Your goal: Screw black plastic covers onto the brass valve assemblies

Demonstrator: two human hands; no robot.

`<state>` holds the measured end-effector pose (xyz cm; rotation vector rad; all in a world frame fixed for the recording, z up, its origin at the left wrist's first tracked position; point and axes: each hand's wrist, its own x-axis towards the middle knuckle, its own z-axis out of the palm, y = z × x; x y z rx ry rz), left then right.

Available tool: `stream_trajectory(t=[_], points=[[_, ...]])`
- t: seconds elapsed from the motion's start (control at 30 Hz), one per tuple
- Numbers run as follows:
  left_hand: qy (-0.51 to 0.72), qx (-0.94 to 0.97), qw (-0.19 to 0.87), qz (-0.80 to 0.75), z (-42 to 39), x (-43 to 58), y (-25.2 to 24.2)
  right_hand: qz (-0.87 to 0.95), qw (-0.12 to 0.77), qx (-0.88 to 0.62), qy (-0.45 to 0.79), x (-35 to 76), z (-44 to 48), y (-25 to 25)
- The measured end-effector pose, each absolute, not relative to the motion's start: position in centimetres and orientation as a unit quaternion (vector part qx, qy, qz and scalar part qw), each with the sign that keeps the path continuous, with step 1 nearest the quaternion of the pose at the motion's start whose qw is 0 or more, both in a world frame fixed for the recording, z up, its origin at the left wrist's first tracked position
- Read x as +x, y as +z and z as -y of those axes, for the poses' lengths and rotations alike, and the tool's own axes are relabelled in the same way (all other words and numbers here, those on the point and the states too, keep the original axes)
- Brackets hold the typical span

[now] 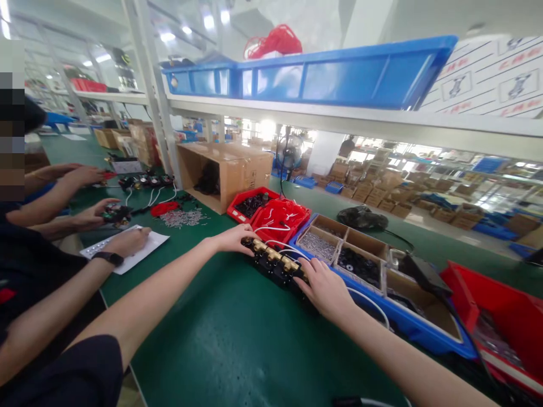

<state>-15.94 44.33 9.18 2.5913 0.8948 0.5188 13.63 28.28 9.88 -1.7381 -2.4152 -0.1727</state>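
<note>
A row of black parts with brass fittings (274,259) rests on the green table, with white cables trailing behind it. My left hand (234,237) holds its far left end, thumb on the near side and fingers behind. Around the right end, my right hand (326,285) has its fingers curled, thumb at the near side. The palm covers part of that end. Just beyond the row stand a red bin with red bags and white cable (283,217) and a blue tray (354,278) with cardboard compartments of small metal and black parts.
Co-workers sit at the left; one hand (131,240) is over a white paper (156,249), others hold black parts. Loose screws (182,217) lie beyond. An open cardboard box (241,164) stands behind, a red bin (504,316) at right. A shelf (297,110) with blue bins hangs overhead.
</note>
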Motion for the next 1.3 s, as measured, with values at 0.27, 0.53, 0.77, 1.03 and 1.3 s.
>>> stream_trajectory(t=[0.27, 0.53, 0.77, 1.03, 1.3], points=[[0.209, 0.902, 0.205, -0.317, -43.9, -14.4, 7.4, 0.820, 0.045, -0.571, -0.014, 12.3, -30.4, 9.7], [0.224, 0.890, 0.213, -0.335, -42.9, -14.1, 7.4, 0.825, 0.039, -0.564, -0.004, 11.6, -29.5, 10.3], [0.212, 0.892, 0.223, -0.332, -39.9, -15.2, 7.9, 0.821, 0.025, -0.570, 0.007, 10.3, -26.7, 10.6], [0.199, 0.889, 0.231, -0.342, -33.6, -17.6, 8.9, 0.826, 0.011, -0.563, 0.028, 8.4, -21.6, 10.8], [0.186, 0.883, 0.239, -0.358, -26.9, -20.0, 9.9, 0.834, 0.000, -0.550, 0.040, 6.2, -15.7, 11.2]])
